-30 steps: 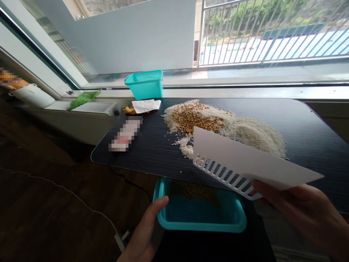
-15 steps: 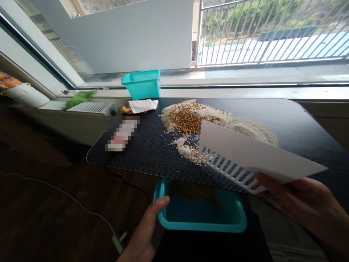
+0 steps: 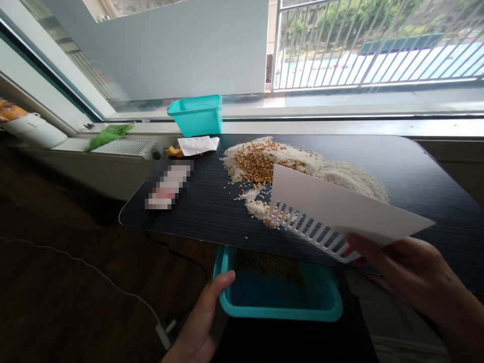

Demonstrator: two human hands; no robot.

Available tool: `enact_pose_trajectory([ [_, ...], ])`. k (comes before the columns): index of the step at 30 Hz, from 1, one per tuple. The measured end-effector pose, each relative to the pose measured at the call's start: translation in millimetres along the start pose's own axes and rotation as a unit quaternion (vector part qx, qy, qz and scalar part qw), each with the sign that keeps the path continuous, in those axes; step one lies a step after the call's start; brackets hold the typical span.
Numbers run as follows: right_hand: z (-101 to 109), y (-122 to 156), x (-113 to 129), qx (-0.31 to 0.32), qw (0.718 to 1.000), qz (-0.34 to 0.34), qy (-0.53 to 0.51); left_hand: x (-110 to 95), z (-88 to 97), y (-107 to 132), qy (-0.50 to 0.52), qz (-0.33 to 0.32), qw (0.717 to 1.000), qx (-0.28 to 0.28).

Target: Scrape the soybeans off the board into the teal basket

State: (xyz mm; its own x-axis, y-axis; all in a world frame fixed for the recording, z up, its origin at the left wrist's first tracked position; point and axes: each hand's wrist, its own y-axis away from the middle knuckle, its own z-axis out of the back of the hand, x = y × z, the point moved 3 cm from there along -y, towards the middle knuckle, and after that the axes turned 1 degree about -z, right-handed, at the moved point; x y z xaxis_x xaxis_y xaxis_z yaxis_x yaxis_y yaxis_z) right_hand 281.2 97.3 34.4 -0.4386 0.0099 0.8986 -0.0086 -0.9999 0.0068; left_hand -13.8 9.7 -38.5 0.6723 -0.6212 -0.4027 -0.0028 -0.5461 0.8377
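My left hand [image 3: 202, 322] grips the left rim of a teal tub [image 3: 280, 310] held just below the near edge of the black table [image 3: 434, 176]; tan beans lie in the tub's far part. My right hand [image 3: 408, 275] holds a white slotted scoop [image 3: 333, 212] tilted over the table, its slotted edge resting in a small patch of rice and beans [image 3: 260, 206]. Behind it spreads a large heap of white rice [image 3: 340, 174] with a cluster of tan beans [image 3: 259, 161] on its left side.
A second teal tub [image 3: 196, 115] stands on the window ledge at the back, with a white paper [image 3: 198, 145] and an orange scrap in front of it. A blurred-out packet [image 3: 168, 185] lies on the table's left. A heater with a green cloth [image 3: 108, 135] sits further left; a white cable crosses the dark floor.
The scoop has moved away from me and down, from above the table edge onto the small patch of rice and beans. The left hand and tub have stayed put.
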Motion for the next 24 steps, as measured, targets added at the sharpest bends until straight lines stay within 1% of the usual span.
enact_pose_trajectory([
  [5, -7, -1, 5, 0.019, 1.000, 0.009, 0.006, 0, -0.1, 0, 0.002, 0.004, 1.000, 0.004],
  [12, -12, -5, 17, -0.009, 1.000, 0.014, -0.007, -1, 0.2, 1, 0.005, 0.003, 1.000, 0.003],
  [15, -13, -5, 18, 0.000, 1.000, 0.007, 0.001, -2, 0.7, 1, 0.005, 0.001, 1.000, 0.001],
  [19, -10, 1, 15, 0.018, 1.000, -0.012, -0.001, -3, 0.3, 2, 0.004, -0.001, 1.000, 0.002],
  [21, -5, 5, 13, 0.004, 1.000, -0.028, -0.010, -3, -1.1, 3, 0.002, 0.000, 1.000, 0.004],
  [24, 4, 11, 6, -0.039, 0.996, -0.071, -0.026, -2, -4.8, 7, 0.003, -0.003, 1.000, 0.008],
])
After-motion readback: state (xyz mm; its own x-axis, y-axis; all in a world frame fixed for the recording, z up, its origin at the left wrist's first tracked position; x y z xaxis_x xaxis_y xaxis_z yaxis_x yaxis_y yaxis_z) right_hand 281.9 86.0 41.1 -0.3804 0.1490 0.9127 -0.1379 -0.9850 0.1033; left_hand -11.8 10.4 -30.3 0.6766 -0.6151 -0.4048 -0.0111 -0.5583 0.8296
